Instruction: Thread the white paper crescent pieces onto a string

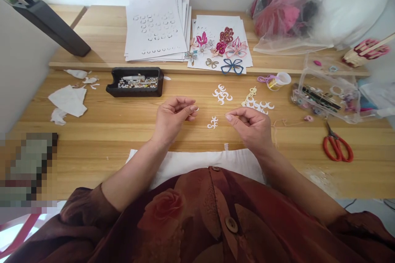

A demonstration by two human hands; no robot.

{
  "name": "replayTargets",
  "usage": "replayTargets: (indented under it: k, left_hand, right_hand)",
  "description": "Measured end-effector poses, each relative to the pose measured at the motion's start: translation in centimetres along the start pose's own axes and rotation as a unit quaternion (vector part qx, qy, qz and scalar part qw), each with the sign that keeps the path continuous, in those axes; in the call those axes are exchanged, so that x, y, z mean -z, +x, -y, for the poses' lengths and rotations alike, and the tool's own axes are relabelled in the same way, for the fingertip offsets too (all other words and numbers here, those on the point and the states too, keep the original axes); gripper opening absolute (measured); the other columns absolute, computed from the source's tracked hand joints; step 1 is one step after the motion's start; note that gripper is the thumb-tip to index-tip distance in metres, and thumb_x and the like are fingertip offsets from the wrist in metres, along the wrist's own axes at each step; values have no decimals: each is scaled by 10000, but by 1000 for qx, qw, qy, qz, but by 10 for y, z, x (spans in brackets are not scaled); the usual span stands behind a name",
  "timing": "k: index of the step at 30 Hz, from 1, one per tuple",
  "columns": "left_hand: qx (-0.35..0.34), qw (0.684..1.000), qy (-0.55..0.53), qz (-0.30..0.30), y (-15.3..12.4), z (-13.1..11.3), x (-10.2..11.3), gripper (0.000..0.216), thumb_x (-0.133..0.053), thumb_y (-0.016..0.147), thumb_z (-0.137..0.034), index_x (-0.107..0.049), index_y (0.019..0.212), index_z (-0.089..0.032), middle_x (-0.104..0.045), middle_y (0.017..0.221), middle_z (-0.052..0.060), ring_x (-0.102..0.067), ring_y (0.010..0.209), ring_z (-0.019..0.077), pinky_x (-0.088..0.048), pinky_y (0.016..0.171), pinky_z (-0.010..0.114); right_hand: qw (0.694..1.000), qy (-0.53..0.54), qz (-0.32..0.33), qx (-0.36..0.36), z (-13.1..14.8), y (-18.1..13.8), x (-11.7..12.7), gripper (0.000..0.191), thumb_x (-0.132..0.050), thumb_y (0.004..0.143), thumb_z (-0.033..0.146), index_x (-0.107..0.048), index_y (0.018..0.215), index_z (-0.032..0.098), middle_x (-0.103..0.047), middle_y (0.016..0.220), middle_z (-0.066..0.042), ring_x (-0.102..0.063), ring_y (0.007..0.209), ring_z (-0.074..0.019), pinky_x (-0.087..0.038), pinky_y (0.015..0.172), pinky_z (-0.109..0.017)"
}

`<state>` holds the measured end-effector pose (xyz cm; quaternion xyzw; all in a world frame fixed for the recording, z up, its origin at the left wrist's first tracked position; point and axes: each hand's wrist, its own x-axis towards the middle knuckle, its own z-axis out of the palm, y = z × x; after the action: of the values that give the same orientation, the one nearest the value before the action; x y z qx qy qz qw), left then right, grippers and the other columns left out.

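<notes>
My left hand point(173, 118) is closed in a pinch, its thumb and forefinger on a small white crescent cutout point(197, 109). Across from it, my right hand point(252, 128) also pinches, apparently on a fine thread that is barely visible between the hands. A pale pink thread point(285, 122) lies by the right wrist and runs toward a small spool point(308, 118). Between the hands rests a small group of white crescents point(212, 123). Farther back is a second cluster of crescents point(221, 94). More crescents point(262, 105) lie behind my right hand, beside a yellow thread bundle point(250, 95).
Red-handled scissors point(338, 148) lie at right, near a clear plastic box point(330, 94). A black tray point(135, 90) of beads stands left of centre. Wire flowers point(226, 35) and paper sheets point(156, 28) sit on the raised back ledge. White scraps point(69, 99) lie at left.
</notes>
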<state>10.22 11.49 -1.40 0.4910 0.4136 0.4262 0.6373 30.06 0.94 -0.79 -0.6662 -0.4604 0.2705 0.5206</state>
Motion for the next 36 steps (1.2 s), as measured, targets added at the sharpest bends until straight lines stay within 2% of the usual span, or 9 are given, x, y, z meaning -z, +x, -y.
replayTargets:
  k: [6, 12, 22, 24, 26, 28, 30, 33, 36]
  left_hand:
    - [30, 997, -27, 64, -6, -1, -5, 310, -907, 712, -337, -751, 915, -161, -802, 872, 51, -706, 694, 115, -583, 661, 238]
    - [50, 984, 49, 161, -13, 1, -9, 349, -932, 701, -356, -815, 964, -159, -800, 864, 59, -692, 723, 129, -571, 711, 261]
    - [-55, 972, 173, 152, -14, -4, -7, 188, -794, 822, -358, -776, 772, -178, -742, 731, 35, -576, 642, 124, -439, 610, 255]
    - [-80, 967, 197, 140, -14, -7, -5, 177, -776, 825, -340, -757, 758, -177, -730, 731, 34, -570, 650, 128, -437, 617, 260]
    - [-98, 961, 224, 129, -14, -11, -4, 174, -762, 827, -330, -742, 745, -178, -717, 720, 31, -551, 634, 127, -426, 603, 263]
    - [-111, 955, 247, 123, -16, -14, -5, 168, -752, 831, -317, -732, 738, -178, -705, 710, 27, -531, 613, 122, -415, 588, 264]
    - [-125, 949, 263, 124, -19, -17, -6, 166, -745, 836, -304, -723, 729, -179, -695, 700, 24, -516, 593, 117, -407, 578, 265]
    - [-148, 941, 271, 141, -23, -21, -8, 155, -735, 842, -282, -720, 728, -180, -691, 692, 24, -511, 583, 114, -403, 574, 267]
    - [-160, 935, 274, 155, -27, -23, -10, 150, -734, 841, -274, -717, 720, -186, -699, 699, 29, -524, 600, 121, -411, 588, 269]
  right_hand:
    - [999, -31, 15, 10, 3, -3, -2, 168, -755, 845, 394, -799, 822, 233, -284, 533, 76, -248, 519, -108, -286, 536, -307]
    - [997, -59, 37, 39, 0, -8, -6, 174, -749, 853, 391, -812, 830, 231, -286, 494, 84, -253, 490, -100, -316, 539, -303]
    - [993, -58, 95, 38, -4, -8, -8, 203, -746, 889, 412, -813, 928, 225, -344, 532, 80, -308, 506, -103, -338, 542, -295]
    - [990, -66, 114, 41, -4, -5, -5, 299, -767, 876, 432, -791, 1085, 220, -588, 694, 19, -506, 614, -136, -430, 599, -304]
    - [987, -105, 111, 59, 0, -2, 1, 501, -809, 833, 439, -720, 1277, 225, -733, 1091, -92, -668, 912, -230, -520, 701, -349]
    - [983, -149, 76, 78, 9, -2, 7, 643, -831, 805, 412, -642, 1399, 251, -654, 1402, -148, -643, 1200, -329, -564, 776, -400]
    - [986, -137, 42, 82, 20, -5, 10, 700, -832, 804, 386, -591, 1454, 288, -576, 1521, -144, -584, 1332, -367, -581, 763, -398]
    - [995, -8, 93, 36, 34, -12, 8, 730, -831, 815, 415, -546, 1483, 339, -518, 1585, -112, -624, 1300, -336, -586, 693, -341]
    - [971, 100, 207, -61, 34, -15, -2, 705, -853, 789, 452, -587, 1428, 322, -630, 1454, -112, -724, 964, -227, -582, 654, -316]
